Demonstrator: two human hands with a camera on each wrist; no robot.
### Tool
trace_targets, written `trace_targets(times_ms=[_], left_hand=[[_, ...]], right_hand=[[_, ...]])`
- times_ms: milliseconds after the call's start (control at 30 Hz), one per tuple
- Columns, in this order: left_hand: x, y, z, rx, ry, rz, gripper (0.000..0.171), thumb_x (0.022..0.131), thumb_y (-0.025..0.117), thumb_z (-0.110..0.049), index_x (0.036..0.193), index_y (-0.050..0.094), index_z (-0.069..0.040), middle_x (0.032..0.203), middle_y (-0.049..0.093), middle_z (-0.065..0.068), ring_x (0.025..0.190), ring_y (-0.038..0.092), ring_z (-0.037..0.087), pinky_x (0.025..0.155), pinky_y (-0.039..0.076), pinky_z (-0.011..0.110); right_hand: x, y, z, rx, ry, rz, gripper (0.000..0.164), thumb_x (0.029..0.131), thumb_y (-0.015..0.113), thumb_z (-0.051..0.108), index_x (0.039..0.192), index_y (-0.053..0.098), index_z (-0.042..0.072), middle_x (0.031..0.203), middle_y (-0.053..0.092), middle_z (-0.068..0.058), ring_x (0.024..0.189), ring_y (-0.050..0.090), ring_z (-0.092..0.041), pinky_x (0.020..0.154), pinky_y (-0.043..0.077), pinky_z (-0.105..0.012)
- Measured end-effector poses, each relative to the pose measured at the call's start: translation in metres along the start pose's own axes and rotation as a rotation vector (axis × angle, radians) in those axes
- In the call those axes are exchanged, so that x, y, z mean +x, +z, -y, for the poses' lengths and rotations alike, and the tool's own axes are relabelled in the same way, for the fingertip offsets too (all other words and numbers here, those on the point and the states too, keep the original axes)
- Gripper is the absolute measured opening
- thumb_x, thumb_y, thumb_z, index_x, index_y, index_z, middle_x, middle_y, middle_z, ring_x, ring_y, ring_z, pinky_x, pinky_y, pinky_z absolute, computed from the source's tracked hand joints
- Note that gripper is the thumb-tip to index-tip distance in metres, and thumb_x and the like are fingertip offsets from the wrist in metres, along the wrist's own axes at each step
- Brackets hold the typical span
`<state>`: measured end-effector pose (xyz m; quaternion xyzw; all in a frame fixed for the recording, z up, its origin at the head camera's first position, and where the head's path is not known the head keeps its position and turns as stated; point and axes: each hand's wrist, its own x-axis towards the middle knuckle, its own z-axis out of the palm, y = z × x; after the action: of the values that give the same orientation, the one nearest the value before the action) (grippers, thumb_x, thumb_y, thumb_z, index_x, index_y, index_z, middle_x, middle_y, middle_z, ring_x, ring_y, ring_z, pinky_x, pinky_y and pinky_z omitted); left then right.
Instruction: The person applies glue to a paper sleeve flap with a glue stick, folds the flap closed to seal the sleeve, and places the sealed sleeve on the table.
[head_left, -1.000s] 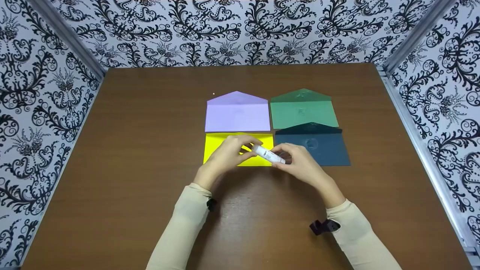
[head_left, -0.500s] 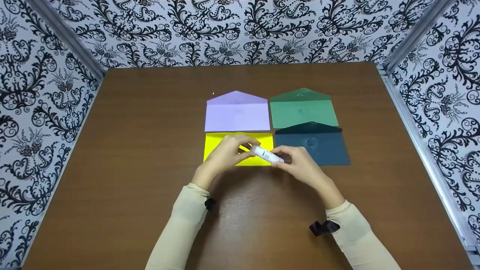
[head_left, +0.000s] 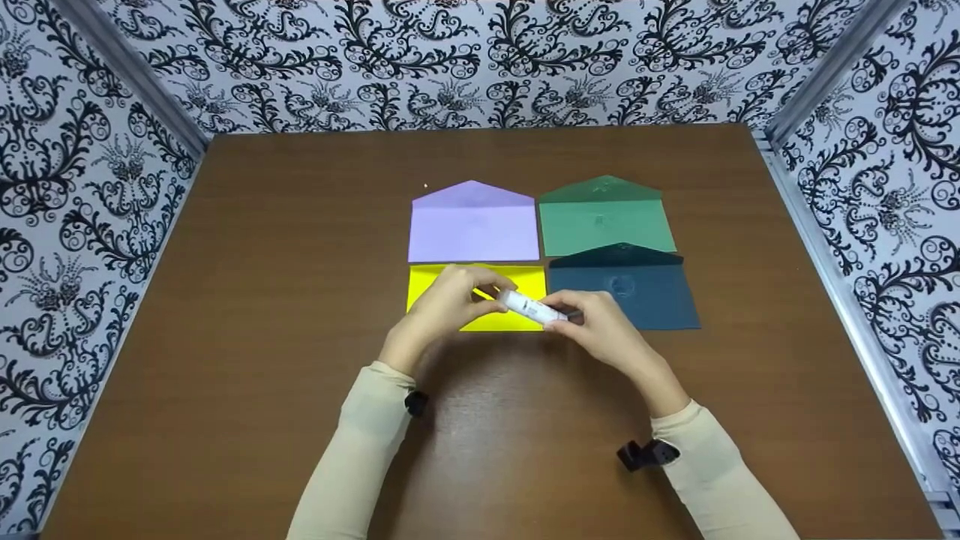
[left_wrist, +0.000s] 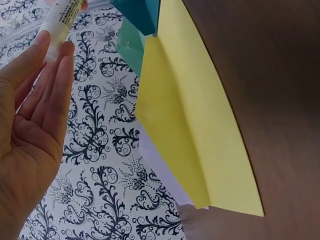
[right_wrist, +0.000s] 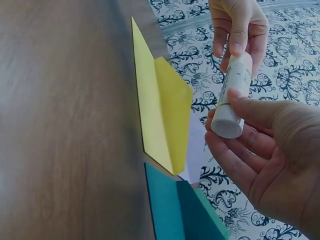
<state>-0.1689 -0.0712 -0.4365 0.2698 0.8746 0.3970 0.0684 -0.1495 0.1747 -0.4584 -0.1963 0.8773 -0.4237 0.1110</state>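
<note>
A white glue stick (head_left: 534,306) is held at a slant above the yellow envelope (head_left: 501,322). My left hand (head_left: 444,306) pinches its upper left end between thumb and fingers; that end looks translucent in the left wrist view, where the tube (left_wrist: 60,24) runs out of frame. My right hand (head_left: 598,321) grips the lower right end, with the thumb along the tube and the flat white base (right_wrist: 227,127) facing the right wrist camera. The yellow envelope lies with its flap raised, partly hidden behind my left hand.
A lilac envelope (head_left: 474,234) lies behind the yellow one. To the right are a green envelope (head_left: 609,231) and a dark teal envelope (head_left: 624,300), flaps spread away from me. All rest on the brown table (head_left: 300,300), with patterned walls (head_left: 450,67) around it.
My left hand and forearm have shifted slightly left. The glue stick has moved a little left too, while both hands keep hold of it. The envelopes have not moved.
</note>
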Motion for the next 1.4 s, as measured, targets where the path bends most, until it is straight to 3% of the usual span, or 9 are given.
trace_targets(times_ms=[600, 1400], left_hand=[[0.004, -0.023, -0.011, -0.014, 0.014, 0.000, 0.029, 0.078, 0.076, -0.016, 0.107, 0.072, -0.014, 0.101, 0.071, -0.002, 0.084, 0.065, 0.008, 0.081, 0.055, 0.025], [0.003, -0.021, -0.016, 0.008, 0.012, -0.014, 0.031, 0.080, 0.075, -0.017, 0.110, 0.071, -0.013, 0.104, 0.070, -0.001, 0.086, 0.066, 0.009, 0.080, 0.055, 0.024]], right_hand=[[0.000, -0.009, 0.018, -0.020, -0.060, -0.037, 0.031, 0.085, 0.069, 0.018, 0.116, 0.067, 0.013, 0.110, 0.067, -0.001, 0.089, 0.061, -0.016, 0.077, 0.058, -0.032], [-0.003, -0.013, 0.022, -0.062, -0.080, -0.077, 0.032, 0.085, 0.069, 0.018, 0.117, 0.067, 0.012, 0.111, 0.068, -0.003, 0.088, 0.063, -0.014, 0.076, 0.058, -0.032]])
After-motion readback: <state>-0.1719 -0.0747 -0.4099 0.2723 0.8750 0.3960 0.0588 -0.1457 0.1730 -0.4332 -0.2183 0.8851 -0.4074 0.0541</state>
